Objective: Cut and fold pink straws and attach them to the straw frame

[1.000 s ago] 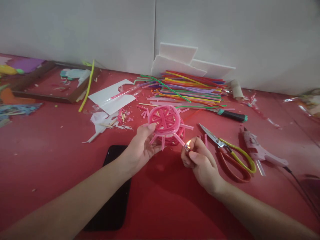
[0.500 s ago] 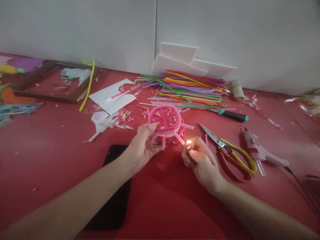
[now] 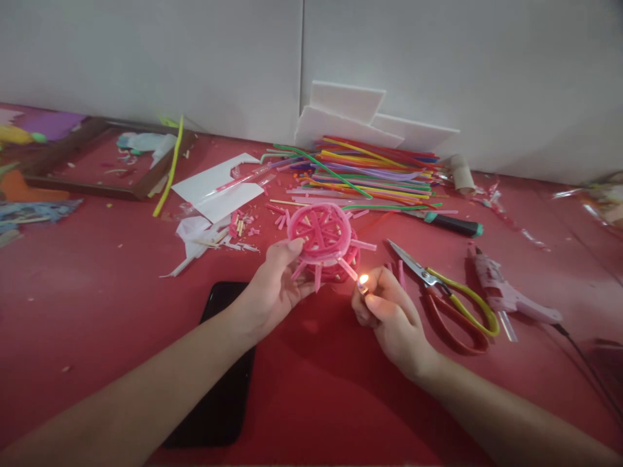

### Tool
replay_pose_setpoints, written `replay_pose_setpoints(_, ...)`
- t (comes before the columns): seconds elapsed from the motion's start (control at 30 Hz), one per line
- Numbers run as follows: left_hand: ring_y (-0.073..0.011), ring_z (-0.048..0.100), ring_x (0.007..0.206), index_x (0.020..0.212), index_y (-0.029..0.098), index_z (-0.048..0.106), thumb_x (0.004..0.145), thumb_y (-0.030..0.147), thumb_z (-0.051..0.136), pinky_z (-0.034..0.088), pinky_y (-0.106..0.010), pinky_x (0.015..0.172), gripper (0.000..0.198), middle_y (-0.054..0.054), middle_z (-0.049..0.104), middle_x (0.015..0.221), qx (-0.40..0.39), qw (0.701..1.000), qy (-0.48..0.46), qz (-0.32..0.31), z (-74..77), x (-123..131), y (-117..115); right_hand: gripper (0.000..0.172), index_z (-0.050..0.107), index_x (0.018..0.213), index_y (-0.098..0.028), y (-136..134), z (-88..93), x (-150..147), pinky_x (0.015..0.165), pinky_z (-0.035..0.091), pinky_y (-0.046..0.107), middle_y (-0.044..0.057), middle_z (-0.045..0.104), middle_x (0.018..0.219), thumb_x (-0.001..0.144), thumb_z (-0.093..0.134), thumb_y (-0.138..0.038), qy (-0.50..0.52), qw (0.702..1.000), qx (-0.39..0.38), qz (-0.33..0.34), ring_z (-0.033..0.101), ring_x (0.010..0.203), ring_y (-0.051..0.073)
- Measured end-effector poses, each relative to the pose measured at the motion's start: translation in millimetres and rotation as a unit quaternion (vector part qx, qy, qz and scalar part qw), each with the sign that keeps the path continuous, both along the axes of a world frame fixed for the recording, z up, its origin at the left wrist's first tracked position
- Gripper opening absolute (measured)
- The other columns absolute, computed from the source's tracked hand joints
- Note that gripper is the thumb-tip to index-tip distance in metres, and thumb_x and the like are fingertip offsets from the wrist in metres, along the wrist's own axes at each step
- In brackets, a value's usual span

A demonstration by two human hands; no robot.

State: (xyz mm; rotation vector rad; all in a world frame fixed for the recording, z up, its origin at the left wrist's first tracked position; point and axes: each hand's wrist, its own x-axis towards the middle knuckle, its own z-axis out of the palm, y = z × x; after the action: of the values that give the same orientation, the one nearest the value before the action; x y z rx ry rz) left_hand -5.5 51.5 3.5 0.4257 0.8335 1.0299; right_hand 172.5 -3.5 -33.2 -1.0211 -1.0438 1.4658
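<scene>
My left hand grips a pink wheel by its left side, thumb on the rim. The wheel looks made of fuzzy rods and short pink straw pieces; several straw pieces stick out from its edge. My right hand is closed around a lighter, whose body is mostly hidden in the fingers. A flame burns on it, right beside the tip of the lower-right straw piece. Whether the flame touches that tip I cannot tell.
Scissors and a pink glue gun lie to the right. A black phone is partly under my left forearm. Behind are coloured rods, a black-handled cutter, white paper and pink scraps.
Both hands hold nearly the same pose. The flame has shifted slightly left and stands a little more upright; the wheel has barely moved.
</scene>
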Motion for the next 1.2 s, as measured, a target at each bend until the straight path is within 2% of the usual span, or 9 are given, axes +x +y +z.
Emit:
replay_pose_setpoints(0.27,-0.0162,0.063,0.065,0.082,0.021,0.056,0.071,0.041,0.078,0.054,-0.031,0.065,0.031,0.003,0.066,0.072,0.009,1.000,0.019,0.010,-0.6,-0.6,-1.0,0.023,0.050,0.087,-0.025,4.7,7.6,2.1,0.046,0.025,0.022,-0.007,0.041,0.061,0.083,0.063,-0.043,0.086,0.994,-0.010,-0.070,0.030,0.051,0.010)
replay_pose_setpoints(0.37,-0.0143,0.062,0.059,0.083,0.022,0.052,0.070,0.043,0.081,0.051,-0.028,0.059,0.038,0.005,0.064,0.068,0.046,0.998,0.035,-0.002,-3.4,-1.0,-4.2,0.023,0.050,0.083,-0.025,10.2,12.0,4.0,0.043,0.024,0.021,-0.009,0.035,0.054,0.083,0.066,-0.042,0.087,0.991,-0.023,-0.101,0.027,0.047,0.009)
replay_pose_setpoints(0.47,-0.0133,0.064,0.062,0.089,0.023,0.049,0.066,0.045,0.084,0.051,-0.026,0.058,0.048,0.006,0.067,0.073,0.070,0.997,0.038,-0.024,-4.9,-1.7,-7.7,0.024,0.052,0.078,-0.024,12.1,14.4,5.4,0.041,0.023,0.021,-0.009,0.033,0.052,0.083,0.068,-0.041,0.078,0.991,-0.021,-0.103,0.026,0.045,0.009)
replay_pose_setpoints(0.63,-0.0168,0.068,0.068,0.091,0.024,0.045,0.063,0.048,0.086,0.047,-0.024,0.052,0.056,0.004,0.069,0.074,0.091,0.993,0.045,-0.063,-3.1,-1.9,-9.1,0.028,0.054,0.067,-0.022,8.3,13.8,4.7,0.042,0.022,0.021,-0.009,0.033,0.048,0.082,0.073,-0.035,0.070,0.992,-0.010,-0.104,0.026,0.043,0.007)
replay_pose_setpoints(0.73,-0.0174,0.067,0.071,0.095,0.023,0.046,0.065,0.055,0.083,0.047,-0.026,0.055,0.057,0.002,0.069,0.078,0.101,0.992,0.053,-0.061,-3.4,-1.9,-8.8,0.027,0.055,0.068,-0.022,6.4,12.7,4.0,0.042,0.024,0.021,-0.009,0.033,0.048,0.084,0.072,-0.034,0.058,0.993,-0.005,-0.107,0.027,0.043,0.007)
replay_pose_setpoints(0.87,-0.0141,0.063,0.066,0.101,0.022,0.049,0.065,0.058,0.082,0.045,-0.027,0.058,0.061,0.001,0.067,0.081,0.128,0.989,0.043,-0.060,-5.0,-2.9,-9.5,0.025,0.055,0.069,-0.022,5.3,11.3,3.7,0.042,0.025,0.022,-0.009,0.033,0.049,0.086,0.071,-0.034,0.046,0.993,0.000,-0.108,0.028,0.044,0.007)
replay_pose_setpoints(0.97,-0.0147,0.064,0.071,0.109,0.023,0.048,0.060,0.055,0.086,0.045,-0.028,0.063,0.070,0.000,0.066,0.091,0.120,0.990,0.041,-0.058,-5.8,-4.3,-10.3,0.025,0.055,0.070,-0.022,4.4,10.7,3.5,0.043,0.025,0.022,-0.008,0.033,0.049,0.087,0.070,-0.033,0.047,0.993,0.000,-0.109,0.028,0.044,0.007)
replay_pose_setpoints(1.13,-0.0195,0.064,0.098,0.119,0.027,0.044,0.052,0.042,0.094,0.048,-0.029,0.079,0.084,-0.003,0.066,0.105,0.104,0.993,0.043,-0.038,-6.8,-4.9,-10.1,0.023,0.057,0.072,-0.023,2.6,10.9,2.4,0.043,0.025,0.021,-0.009,0.032,0.050,0.086,0.071,-0.033,0.058,0.992,-0.006,-0.111,0.028,0.045,0.007)
replay_pose_setpoints(1.2,-0.0173,0.064,0.093,0.118,0.027,0.044,0.055,0.040,0.093,0.048,-0.028,0.078,0.081,-0.001,0.067,0.100,0.093,0.994,0.045,-0.032,-6.7,-4.5,-9.7,0.023,0.057,0.072,-0.023,1.9,10.7,2.1,0.044,0.025,0.022,-0.008,0.033,0.050,0.087,0.070,-0.033,0.050,0.993,-0.003,-0.105,0.028,0.045,0.007)
